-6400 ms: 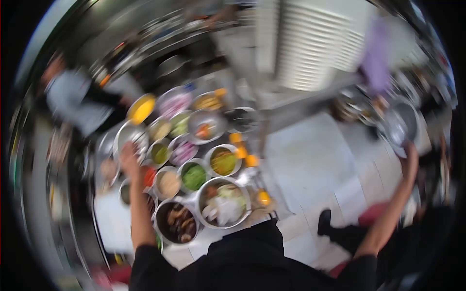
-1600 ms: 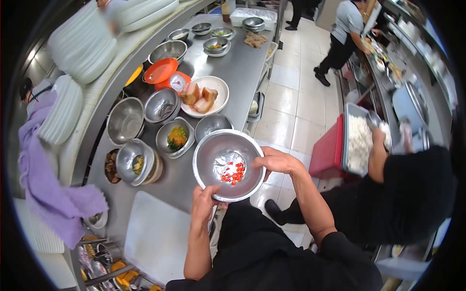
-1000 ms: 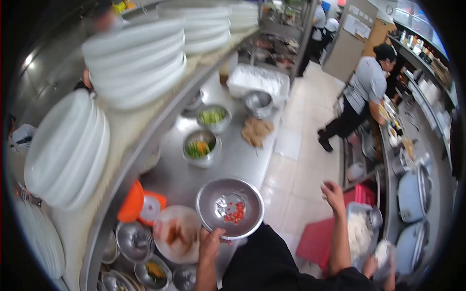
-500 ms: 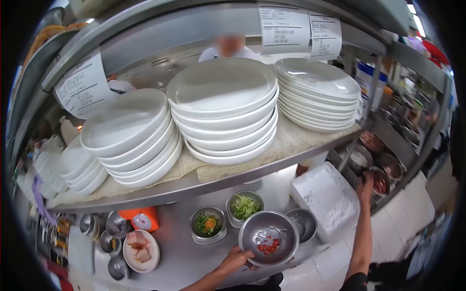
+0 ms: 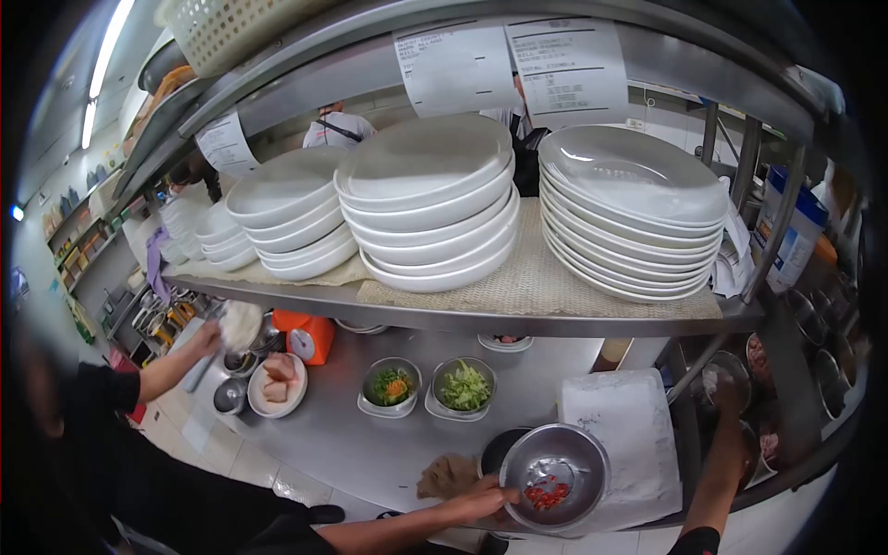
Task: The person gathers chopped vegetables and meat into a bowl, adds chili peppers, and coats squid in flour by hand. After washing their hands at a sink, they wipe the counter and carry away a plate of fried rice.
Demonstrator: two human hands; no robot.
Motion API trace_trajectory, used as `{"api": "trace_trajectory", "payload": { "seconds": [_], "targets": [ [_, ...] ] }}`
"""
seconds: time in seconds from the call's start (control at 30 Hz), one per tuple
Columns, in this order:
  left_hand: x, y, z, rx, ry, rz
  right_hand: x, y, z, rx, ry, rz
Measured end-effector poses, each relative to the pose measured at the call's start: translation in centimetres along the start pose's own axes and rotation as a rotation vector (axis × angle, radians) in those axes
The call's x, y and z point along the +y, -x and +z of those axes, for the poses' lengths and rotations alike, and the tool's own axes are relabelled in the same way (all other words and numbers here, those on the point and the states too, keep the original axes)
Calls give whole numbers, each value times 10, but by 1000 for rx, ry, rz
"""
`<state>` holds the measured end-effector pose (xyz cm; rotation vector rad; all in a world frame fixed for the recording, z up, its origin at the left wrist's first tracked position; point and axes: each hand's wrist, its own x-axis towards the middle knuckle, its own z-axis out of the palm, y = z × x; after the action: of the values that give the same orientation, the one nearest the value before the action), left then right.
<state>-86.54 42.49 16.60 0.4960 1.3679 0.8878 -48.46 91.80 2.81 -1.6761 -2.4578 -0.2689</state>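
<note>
My left hand point(image 5: 486, 500) grips the rim of a steel bowl point(image 5: 590, 462) that holds chopped red chili point(image 5: 547, 492) at its bottom. The bowl is over the near edge of the steel counter, in front of a white block point(image 5: 618, 425). At the right, my right hand point(image 5: 733, 396) reaches into a steel bowl point(image 5: 720, 370) among the containers under the shelf; its fingers are hidden there. Behind my left hand stand a bowl of chopped greens with something orange point(image 5: 390, 386) and a bowl of light green pieces point(image 5: 462, 386).
A shelf point(image 5: 518, 319) with stacked white plates point(image 5: 425, 213) crosses above the counter. A co-worker in black point(image 5: 176, 462) stands at the left, a hand point(image 5: 205, 339) near a white bundle point(image 5: 240, 326). An orange scale point(image 5: 305, 337) and a meat plate point(image 5: 277, 386) are close by.
The view has turned. My right hand has moved from a bowl of red meat to another container. A co-worker has come into view at the left. My left hand still holds the bowl.
</note>
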Motion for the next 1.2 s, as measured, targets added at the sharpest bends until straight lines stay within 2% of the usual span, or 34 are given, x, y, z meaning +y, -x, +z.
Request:
{"api": "trace_trajectory", "payload": {
  "seconds": [0.07, 0.1, 0.13, 0.2, 0.33, 0.4, 0.43, 0.47, 0.5, 0.53, 0.6, 0.63, 0.67, 0.73, 0.77, 0.9, 1.0, 1.03, 1.1, 1.13, 1.2],
  "targets": [
    [7, -9, 17, -73, -43, 87, 2, -7, 20, -99, 31, 82],
    [11, -11, 29, -44, -39, 127, 5, -11, 29, -70, -78, 103],
    [13, -16, 34, -53, -35, 118, 1, -4, 24, -78, -70, 108],
    [16, -32, 41, -172, 17, 54, -27, 6, -4, 78, -173, 195],
    [38, -50, 65, -182, 34, 19, -29, 7, -29, 44, -148, 310],
    [40, -69, 76, -169, 53, 22, -31, 8, -49, -42, -324, 500],
    [41, -77, 81, -160, 64, 44, -19, 4, -36, -46, -311, 499],
    [44, -84, 85, -151, 73, 65, -4, -3, -14, 41, -341, 469],
    [47, -94, 88, -203, 83, 43, 1, -3, -12, 130, -373, 439],
    [49, -101, 92, -210, 88, 39, 6, -3, -11, 128, -364, 441],
    [55, -108, 100, -242, 104, 48, -1, -2, -26, 104, -439, 527],
    [58, -111, 106, -235, 101, 32, 3, -12, -16, 109, -563, 765],
    [59, -114, 110, -237, 107, 31, 7, -14, -15, 107, -558, 762],
    [61, -121, 115, -237, 83, 46, 21, -16, -6, 298, -811, 505],
    [62, -126, 119, -236, 86, 49, 42, -29, 23, 298, -810, 501],
    [50, -156, 124, -211, 87, -9, 34, -30, -5, 401, -1283, 530],
    [45, -181, 132, -247, 57, -99, 2, -14, -59, 456, -1775, 553],
    [46, -176, 137, -220, 46, -19, -16, -1, -86, 456, -1922, 573],
    [44, -183, 142, -186, 78, -55, -55, 24, -143, 429, -2173, 580],
    [45, -186, 143, -175, 93, -72, -78, 37, -168, 407, -2241, 555],
    [48, -183, 145, -188, 129, -32, -117, 71, -208, 231, -2338, 387]
  ]
}}
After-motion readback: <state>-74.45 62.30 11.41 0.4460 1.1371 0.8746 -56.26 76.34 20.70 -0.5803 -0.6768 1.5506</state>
